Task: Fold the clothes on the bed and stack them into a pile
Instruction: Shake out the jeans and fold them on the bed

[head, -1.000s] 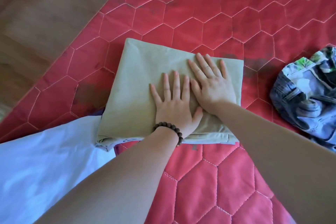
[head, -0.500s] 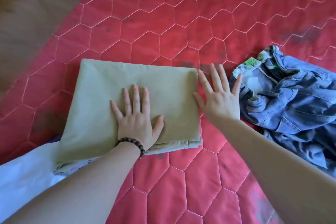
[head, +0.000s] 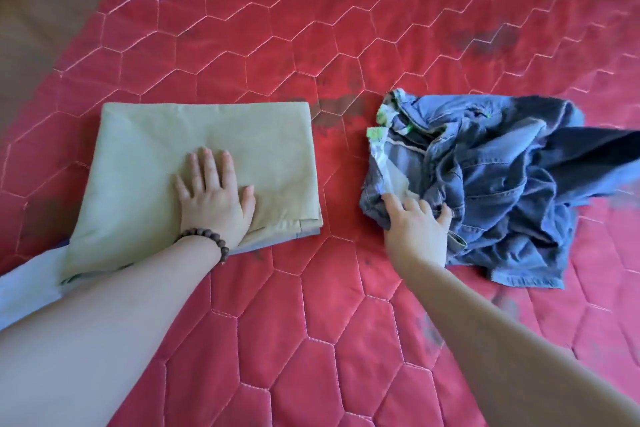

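I see a red bed cover [head: 346, 45] with six-sided stitching. On the left lies a green folded cloth [head: 156, 156]. My left hand [head: 214, 198] lies flat on it, fingers straight, and a bead bracelet [head: 204, 241] is on that wrist. A white sheet [head: 27, 284] peeks out under the cloth's near left corner. On the right, apart from the cloth, sits a bunched-up blue denim jacket [head: 502, 184]. My right hand [head: 415, 225] rests on its near left edge, with the fingers curling into the denim.

Bare red quilt [head: 346, 184] separates folded khaki garment [head: 166, 156] from crumpled denim heap [head: 502, 184].
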A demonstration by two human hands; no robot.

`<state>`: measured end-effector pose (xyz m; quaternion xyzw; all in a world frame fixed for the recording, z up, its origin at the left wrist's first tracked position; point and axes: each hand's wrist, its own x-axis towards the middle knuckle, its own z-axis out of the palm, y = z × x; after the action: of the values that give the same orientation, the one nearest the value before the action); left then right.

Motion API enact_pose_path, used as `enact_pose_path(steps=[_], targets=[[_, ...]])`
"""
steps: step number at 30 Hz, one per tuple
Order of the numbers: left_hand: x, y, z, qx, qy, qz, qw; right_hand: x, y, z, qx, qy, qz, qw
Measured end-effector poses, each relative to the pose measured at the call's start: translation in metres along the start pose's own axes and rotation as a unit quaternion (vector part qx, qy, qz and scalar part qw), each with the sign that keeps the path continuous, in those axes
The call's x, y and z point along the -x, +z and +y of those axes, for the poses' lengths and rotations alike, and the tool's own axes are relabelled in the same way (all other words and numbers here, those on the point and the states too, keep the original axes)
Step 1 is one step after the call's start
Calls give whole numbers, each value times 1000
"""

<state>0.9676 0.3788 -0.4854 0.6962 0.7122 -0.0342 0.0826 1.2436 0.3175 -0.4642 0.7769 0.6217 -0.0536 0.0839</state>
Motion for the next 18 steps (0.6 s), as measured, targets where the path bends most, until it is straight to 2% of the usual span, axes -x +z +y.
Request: enact_pose_path(steps=[1, 3, 5, 8, 11, 13, 15, 18], targets=[[10, -6, 8, 17, 22, 4, 1000, 16, -4, 3, -22, -14, -1, 1000], [38, -22, 30, 75, 130, 35, 988, 45, -17, 13, -70, -36, 1, 997], [73, -41, 58, 139, 256, 52, 955, 70, -37, 23, -114, -48, 9, 992], [117, -80, 100, 200, 369, -13, 908, 104, -79, 40, -182, -74, 31, 980], [146, -125, 132, 223, 406, -60, 884, 137, -132, 59, -218, -126, 52, 966], [164, -160, 148, 270, 399, -68, 874, 161, -172, 75, -235, -153, 52, 959], [182, -199, 163, 297, 380, -59, 874, 184, -213, 92, -246, -166, 56, 953], [209, -262, 183, 264, 387, -62, 881, 216, -274, 118, -254, -158, 68, 952]])
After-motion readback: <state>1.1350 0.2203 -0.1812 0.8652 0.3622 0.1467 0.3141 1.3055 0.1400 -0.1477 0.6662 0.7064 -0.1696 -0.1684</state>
